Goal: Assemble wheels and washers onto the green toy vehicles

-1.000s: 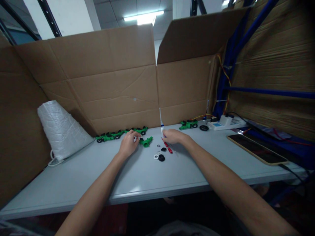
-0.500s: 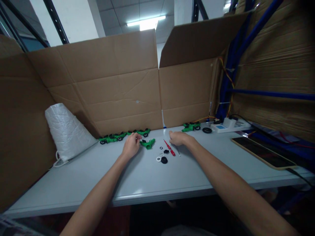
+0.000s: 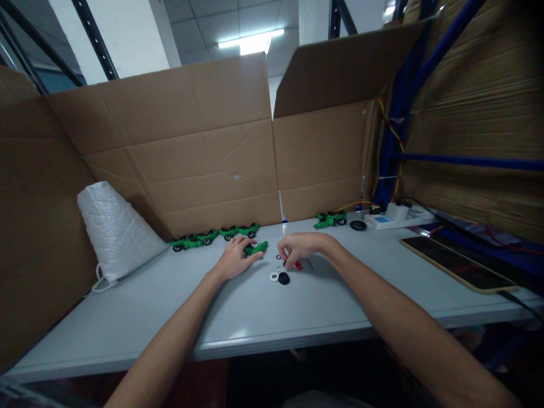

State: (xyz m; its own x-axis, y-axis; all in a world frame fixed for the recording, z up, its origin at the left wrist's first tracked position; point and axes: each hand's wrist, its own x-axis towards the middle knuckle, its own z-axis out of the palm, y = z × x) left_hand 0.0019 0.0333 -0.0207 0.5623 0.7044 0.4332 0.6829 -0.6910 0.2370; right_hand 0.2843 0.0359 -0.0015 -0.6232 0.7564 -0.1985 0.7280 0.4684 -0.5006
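- The green toy piece [image 3: 260, 247] sits on the bench [image 3: 323, 309], toward the back edge; the left hand [image 3: 235, 259] has just come round it, gripping or merely touching, I can't tell.
- In swings the right hand [image 3: 297, 247], fingertips down beside the red tool [image 3: 298, 265], any catch hidden.
- Focus seems to turn to loose parts: black wheel [image 3: 283, 278], white ring [image 3: 272, 276], both untouched.

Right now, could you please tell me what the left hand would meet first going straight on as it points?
The left hand would likely meet the loose green part first, immediately ahead; whether they already touch is unclear.
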